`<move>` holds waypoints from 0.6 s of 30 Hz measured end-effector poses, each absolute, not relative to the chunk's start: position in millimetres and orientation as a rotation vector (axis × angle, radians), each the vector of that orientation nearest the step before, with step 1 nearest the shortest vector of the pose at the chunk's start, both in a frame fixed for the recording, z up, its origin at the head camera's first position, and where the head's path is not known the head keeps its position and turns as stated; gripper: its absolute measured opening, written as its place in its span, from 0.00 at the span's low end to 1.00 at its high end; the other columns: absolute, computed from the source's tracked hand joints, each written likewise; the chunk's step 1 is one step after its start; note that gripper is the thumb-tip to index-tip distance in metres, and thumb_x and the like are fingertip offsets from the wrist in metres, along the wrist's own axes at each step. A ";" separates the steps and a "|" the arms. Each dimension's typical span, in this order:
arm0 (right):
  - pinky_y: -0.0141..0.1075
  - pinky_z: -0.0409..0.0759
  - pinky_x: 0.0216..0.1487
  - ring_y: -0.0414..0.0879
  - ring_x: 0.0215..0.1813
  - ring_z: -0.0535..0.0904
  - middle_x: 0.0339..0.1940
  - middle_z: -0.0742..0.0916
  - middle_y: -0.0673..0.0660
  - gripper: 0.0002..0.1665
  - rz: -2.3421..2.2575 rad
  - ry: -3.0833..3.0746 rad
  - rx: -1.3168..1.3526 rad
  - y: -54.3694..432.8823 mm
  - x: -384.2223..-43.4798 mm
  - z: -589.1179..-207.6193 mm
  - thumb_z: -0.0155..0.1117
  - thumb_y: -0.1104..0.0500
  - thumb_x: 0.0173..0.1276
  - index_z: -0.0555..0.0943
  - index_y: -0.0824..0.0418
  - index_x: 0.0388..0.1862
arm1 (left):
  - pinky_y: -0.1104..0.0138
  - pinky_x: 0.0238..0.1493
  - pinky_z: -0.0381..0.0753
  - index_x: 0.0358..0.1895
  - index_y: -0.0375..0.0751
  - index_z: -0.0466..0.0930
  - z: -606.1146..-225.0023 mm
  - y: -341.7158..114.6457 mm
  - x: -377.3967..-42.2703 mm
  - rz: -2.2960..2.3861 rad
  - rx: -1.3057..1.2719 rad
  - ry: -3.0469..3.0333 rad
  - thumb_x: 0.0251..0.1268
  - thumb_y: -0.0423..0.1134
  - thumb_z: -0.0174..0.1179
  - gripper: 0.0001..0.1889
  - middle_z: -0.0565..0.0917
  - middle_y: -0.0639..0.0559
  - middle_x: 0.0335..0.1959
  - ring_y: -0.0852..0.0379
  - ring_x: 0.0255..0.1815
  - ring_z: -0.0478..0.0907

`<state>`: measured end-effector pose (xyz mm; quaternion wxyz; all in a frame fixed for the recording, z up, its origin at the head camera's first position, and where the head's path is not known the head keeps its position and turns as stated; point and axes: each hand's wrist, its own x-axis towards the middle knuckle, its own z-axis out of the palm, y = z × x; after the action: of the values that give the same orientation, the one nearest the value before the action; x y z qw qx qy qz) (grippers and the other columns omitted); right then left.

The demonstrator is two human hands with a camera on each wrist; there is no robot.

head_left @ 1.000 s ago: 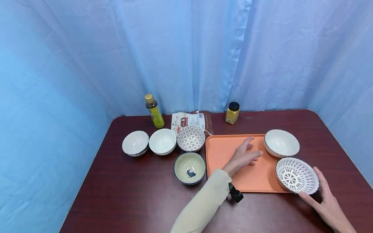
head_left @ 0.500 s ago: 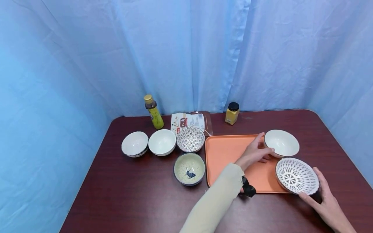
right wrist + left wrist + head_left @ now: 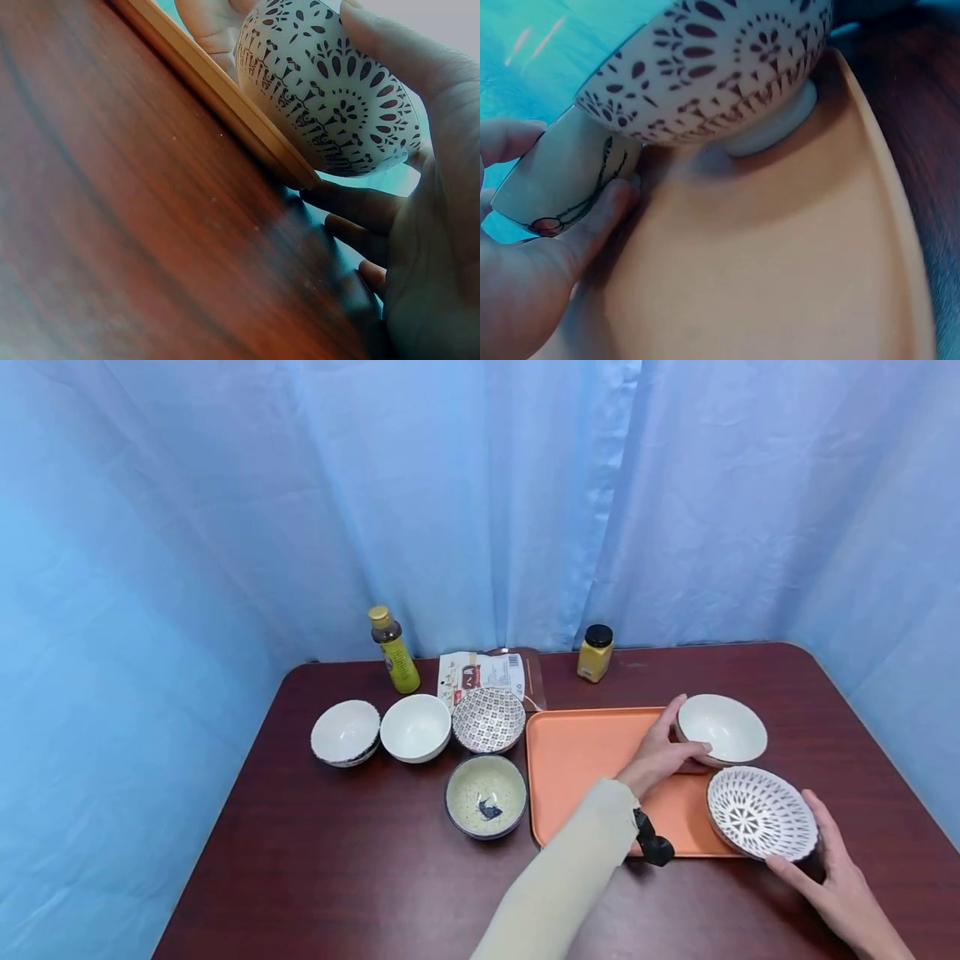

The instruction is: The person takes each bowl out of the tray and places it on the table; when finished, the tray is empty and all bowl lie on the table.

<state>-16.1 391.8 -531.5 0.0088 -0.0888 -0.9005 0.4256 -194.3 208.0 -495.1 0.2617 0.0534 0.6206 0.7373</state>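
Observation:
Two bowls are at the right end of an orange tray [image 3: 577,768]. My left hand [image 3: 654,758] holds the left side of the plain-inside white bowl [image 3: 723,728]; in the left wrist view, thumb and fingers flank this bowl [image 3: 562,169], whose outside bears a green stem and a red flower. Nearer to me, my right hand [image 3: 843,881] holds the right side of a bowl with dark radial marks [image 3: 763,814]. In the right wrist view, the thumb lies along that patterned bowl [image 3: 330,97] near its rim, and fingers reach the tray corner. The left hand's far fingers are partly hidden.
Left of the tray stand a fish-painted bowl [image 3: 486,797], a checked bowl [image 3: 489,720], a white bowl [image 3: 416,728] and a dark-rimmed bowl [image 3: 346,732]. Behind are a green-labelled bottle [image 3: 399,660], a flat packet [image 3: 483,672] and a yellow jar [image 3: 595,656].
My left hand has moved right across the tray and taken hold of the white bowl's left side. The right hand stays on the patterned bowl.

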 end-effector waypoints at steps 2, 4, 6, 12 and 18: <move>0.33 0.24 0.79 0.44 0.83 0.26 0.84 0.34 0.59 0.57 1.326 -2.828 -0.296 392.9 -15.8 -530.7 0.56 0.50 0.76 0.25 0.39 0.81 | 0.53 0.47 0.89 0.73 0.71 0.65 -496.4 210.4 -193.1 2.050 0.125 1.625 0.63 0.26 0.65 0.42 0.68 0.58 0.74 0.51 0.51 0.86; 0.35 0.25 0.80 0.46 0.83 0.26 0.84 0.34 0.60 0.57 1.325 -2.837 -0.300 393.7 -16.1 -530.4 0.56 0.49 0.76 0.25 0.39 0.81 | 0.52 0.48 0.89 0.72 0.72 0.66 -497.1 211.3 -192.0 2.083 0.108 1.605 0.62 0.25 0.64 0.42 0.68 0.58 0.73 0.50 0.53 0.85; 0.36 0.25 0.80 0.46 0.83 0.25 0.84 0.34 0.60 0.57 1.328 -2.841 -0.299 393.9 -16.5 -530.4 0.56 0.49 0.76 0.24 0.39 0.81 | 0.52 0.47 0.89 0.71 0.73 0.67 -497.6 210.7 -191.3 2.105 0.097 1.605 0.61 0.24 0.64 0.42 0.69 0.57 0.73 0.50 0.54 0.84; 0.13 0.29 0.68 0.36 0.81 0.26 0.83 0.32 0.54 0.57 1.303 -2.840 -0.273 394.0 -16.7 -530.5 0.57 0.50 0.76 0.25 0.41 0.81 | 0.53 0.44 0.90 0.70 0.74 0.68 -499.4 203.5 -190.0 2.128 0.072 1.663 0.60 0.23 0.65 0.43 0.73 0.55 0.69 0.54 0.54 0.83; 0.23 0.25 0.75 0.49 0.83 0.25 0.83 0.32 0.59 0.58 1.278 -2.830 -0.294 391.5 -18.3 -531.1 0.58 0.50 0.75 0.25 0.43 0.82 | 0.46 0.46 0.88 0.71 0.69 0.70 -499.3 191.7 -192.1 2.156 0.055 1.645 0.58 0.21 0.64 0.43 0.75 0.52 0.65 0.52 0.50 0.84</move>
<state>-18.3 391.5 -531.1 0.0112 -0.0941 -0.9073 0.4096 -192.1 191.7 -499.3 0.2131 0.0197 0.5926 0.7766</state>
